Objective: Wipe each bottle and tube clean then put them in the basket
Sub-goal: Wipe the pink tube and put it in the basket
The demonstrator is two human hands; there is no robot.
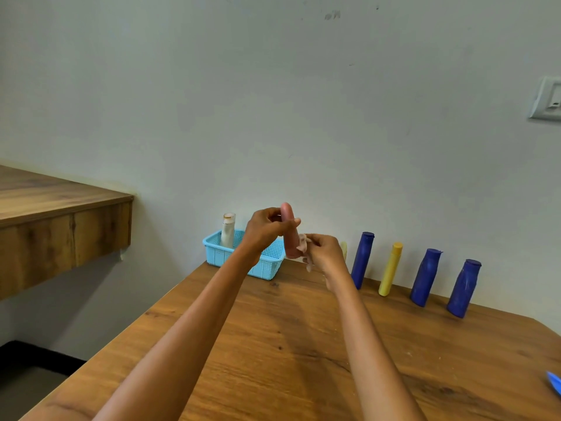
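Observation:
My left hand (267, 230) grips a pink tube (290, 235) upright above the right end of the light blue basket (218, 253). My right hand (326, 253) pinches a small pale cloth (303, 246) against the tube's lower part. A white bottle (228, 233) stands inside the basket at its left. Along the wall stand three dark blue bottles (362, 259) (425, 276) (463, 287) and a yellow tube (390, 268). A pale yellowish item (343, 249) peeks out behind my right hand, mostly hidden.
The wooden table (288, 344) runs up to the white wall. A wooden shelf (60, 226) juts out at the left, above floor level. A blue object (554, 387) shows at the right edge. A wall switch (546, 98) sits at the upper right.

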